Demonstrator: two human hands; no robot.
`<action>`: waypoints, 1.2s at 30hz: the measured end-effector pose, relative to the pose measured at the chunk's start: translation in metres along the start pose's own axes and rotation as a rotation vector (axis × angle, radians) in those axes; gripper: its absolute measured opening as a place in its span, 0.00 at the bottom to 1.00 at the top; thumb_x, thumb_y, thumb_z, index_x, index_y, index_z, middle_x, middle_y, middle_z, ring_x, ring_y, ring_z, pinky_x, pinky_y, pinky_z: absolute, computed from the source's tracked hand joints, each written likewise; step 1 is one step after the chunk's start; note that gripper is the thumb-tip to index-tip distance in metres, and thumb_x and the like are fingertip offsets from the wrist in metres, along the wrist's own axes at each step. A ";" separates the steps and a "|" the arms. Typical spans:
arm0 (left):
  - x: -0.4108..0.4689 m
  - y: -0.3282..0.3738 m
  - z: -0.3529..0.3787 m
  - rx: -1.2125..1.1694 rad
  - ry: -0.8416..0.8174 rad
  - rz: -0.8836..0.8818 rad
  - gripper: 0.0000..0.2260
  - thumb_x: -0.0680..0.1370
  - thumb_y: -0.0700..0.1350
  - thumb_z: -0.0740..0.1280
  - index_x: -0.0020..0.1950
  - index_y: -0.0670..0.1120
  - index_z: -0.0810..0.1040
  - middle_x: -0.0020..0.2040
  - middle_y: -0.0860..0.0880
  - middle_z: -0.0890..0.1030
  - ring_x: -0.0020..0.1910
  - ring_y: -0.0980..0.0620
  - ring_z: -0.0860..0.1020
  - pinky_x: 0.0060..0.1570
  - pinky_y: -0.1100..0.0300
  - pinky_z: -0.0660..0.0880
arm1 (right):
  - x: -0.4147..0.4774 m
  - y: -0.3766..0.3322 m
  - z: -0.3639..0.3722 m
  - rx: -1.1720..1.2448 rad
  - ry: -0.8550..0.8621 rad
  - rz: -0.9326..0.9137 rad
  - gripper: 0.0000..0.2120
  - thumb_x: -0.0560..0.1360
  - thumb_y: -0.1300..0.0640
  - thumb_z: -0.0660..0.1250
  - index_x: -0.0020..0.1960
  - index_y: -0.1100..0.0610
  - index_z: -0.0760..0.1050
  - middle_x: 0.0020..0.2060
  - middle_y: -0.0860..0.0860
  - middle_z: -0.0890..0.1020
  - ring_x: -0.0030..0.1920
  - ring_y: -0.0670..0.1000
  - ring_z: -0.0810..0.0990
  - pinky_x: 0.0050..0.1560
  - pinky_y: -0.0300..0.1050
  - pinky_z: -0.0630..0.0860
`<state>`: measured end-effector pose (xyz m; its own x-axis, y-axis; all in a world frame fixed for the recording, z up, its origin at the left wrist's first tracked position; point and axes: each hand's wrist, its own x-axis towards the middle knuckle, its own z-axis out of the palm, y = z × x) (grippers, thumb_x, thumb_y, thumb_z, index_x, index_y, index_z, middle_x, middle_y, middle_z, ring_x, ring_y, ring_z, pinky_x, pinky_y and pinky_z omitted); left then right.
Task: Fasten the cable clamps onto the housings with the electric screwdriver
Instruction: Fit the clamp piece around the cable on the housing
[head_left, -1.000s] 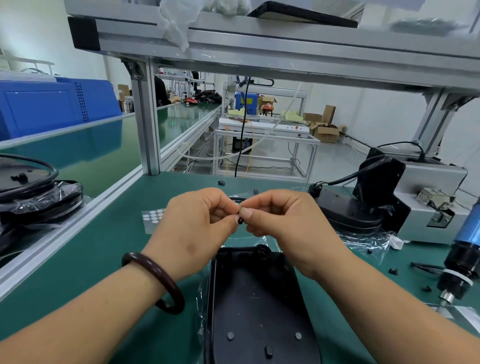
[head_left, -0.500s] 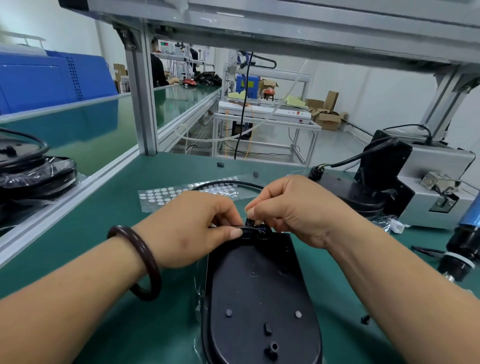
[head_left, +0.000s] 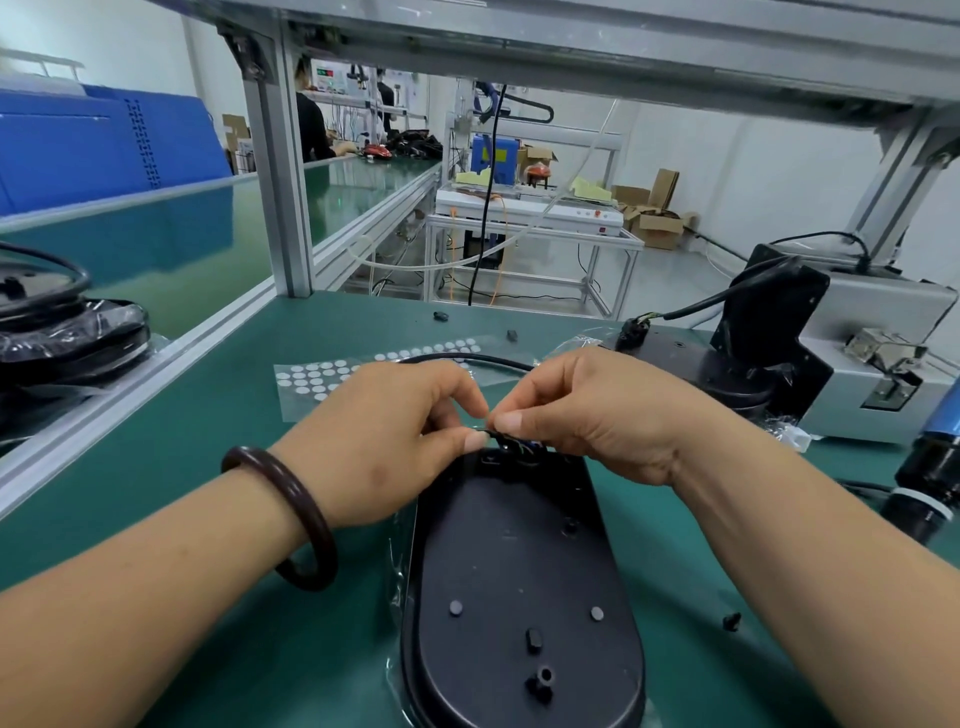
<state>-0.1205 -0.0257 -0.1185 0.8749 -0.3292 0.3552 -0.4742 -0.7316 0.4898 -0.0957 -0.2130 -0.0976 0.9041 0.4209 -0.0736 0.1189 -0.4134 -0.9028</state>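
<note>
The green counter (head_left: 208, 519) carries a black oval housing (head_left: 519, 571), lying flat straight ahead. The electric screwdriver (head_left: 930, 483) sits at the right edge, untouched. The left hand (head_left: 384, 441) and right hand (head_left: 597, 415) meet over the housing's far end. Each pinches, thumb to forefinger, a small black cable clamp (head_left: 501, 440), mostly hidden, where the black cable (head_left: 467, 357) runs in. The clamp looks not yet seated. It wants pressing squarely over the cable, hole lined up with its boss. One hand should pin it before the other fetches the driver.
</note>
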 end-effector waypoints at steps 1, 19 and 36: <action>0.000 0.000 0.000 0.001 0.005 0.000 0.07 0.73 0.50 0.70 0.45 0.59 0.73 0.35 0.58 0.80 0.38 0.63 0.77 0.42 0.67 0.72 | 0.000 0.002 0.001 0.022 0.017 -0.011 0.05 0.71 0.65 0.72 0.38 0.59 0.82 0.33 0.56 0.78 0.34 0.50 0.71 0.33 0.36 0.65; -0.007 -0.003 0.002 -0.102 0.034 -0.001 0.10 0.74 0.46 0.71 0.46 0.61 0.76 0.36 0.58 0.80 0.41 0.66 0.77 0.40 0.76 0.69 | -0.002 0.026 0.019 0.106 0.189 -0.260 0.04 0.73 0.61 0.73 0.39 0.57 0.80 0.35 0.57 0.82 0.37 0.50 0.76 0.42 0.44 0.72; -0.002 -0.004 0.002 -0.277 -0.056 0.084 0.12 0.63 0.63 0.68 0.43 0.62 0.81 0.38 0.62 0.83 0.40 0.64 0.80 0.41 0.75 0.71 | -0.008 0.020 -0.001 -0.128 0.036 -0.189 0.08 0.72 0.61 0.74 0.39 0.49 0.80 0.32 0.43 0.80 0.35 0.43 0.75 0.41 0.37 0.73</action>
<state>-0.1196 -0.0232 -0.1228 0.8318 -0.4198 0.3631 -0.5474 -0.5122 0.6618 -0.1005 -0.2254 -0.1145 0.8746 0.4724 0.1093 0.3370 -0.4300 -0.8376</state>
